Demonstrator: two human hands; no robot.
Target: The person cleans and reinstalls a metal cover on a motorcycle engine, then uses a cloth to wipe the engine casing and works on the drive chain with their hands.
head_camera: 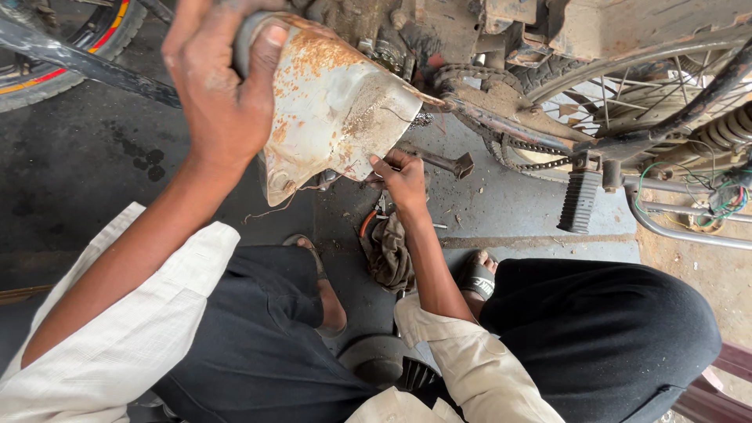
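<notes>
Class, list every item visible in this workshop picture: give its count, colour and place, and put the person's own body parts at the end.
Metal cover: one, silver with rust, top centre, against the motorcycle.
Drive chain: one, dark and greasy, right of the cover.
Footrest: one, black ribbed rubber, right of centre.
Rear wheel: one, spoked, upper right.
Tyre: one, black with red and yellow stripe, upper left.
Wires: several, green, red and blue, far right.
Rag: one, brown, on the floor between the feet.
Floor: dark concrete, oil-stained.
Sandals: two, dark, on the feet.
Left hand: grips the cover's upper edge.
Right hand: at the cover's lower edge.
</notes>
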